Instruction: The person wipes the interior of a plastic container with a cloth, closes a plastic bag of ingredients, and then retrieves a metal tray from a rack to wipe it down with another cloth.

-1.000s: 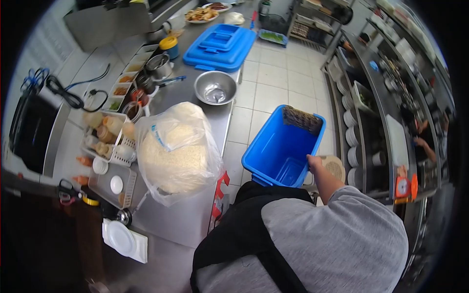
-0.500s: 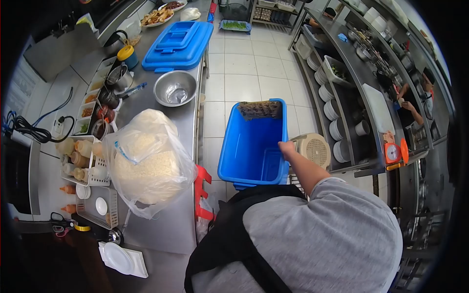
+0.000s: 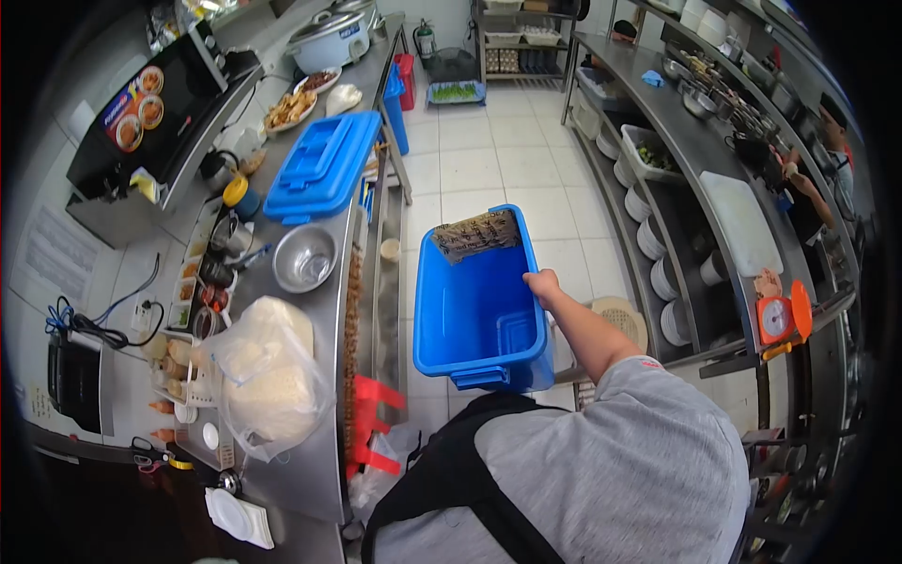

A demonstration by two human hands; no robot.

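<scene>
My right hand [image 3: 541,287] is closed over the right rim of a deep blue plastic bin [image 3: 470,320]. The bin is tilted with its mouth towards me, and its inside shows bare blue walls. A brown, printed patch like cardboard [image 3: 477,235] lies against the inner wall at the far end. My left hand is out of sight. On the steel counter to the left stands a clear plastic bag [image 3: 272,376] full of pale, crumb-like stuff. Beyond it are a steel bowl [image 3: 305,258] and a blue lid [image 3: 324,164].
A beige plastic stool [image 3: 620,321] stands right of the bin. Red plastic handles [image 3: 371,423] stick out at the counter's edge. Stacked plates [image 3: 663,278] fill the right-hand shelves, below a cutting board [image 3: 740,221] and an orange scale [image 3: 775,320]. A person [image 3: 816,183] works at far right.
My view has tilted up, bringing in the microwave and more of the far floor. My right hand keeps its hold on the bin's rim, and the bin's tilt has shifted slightly.
</scene>
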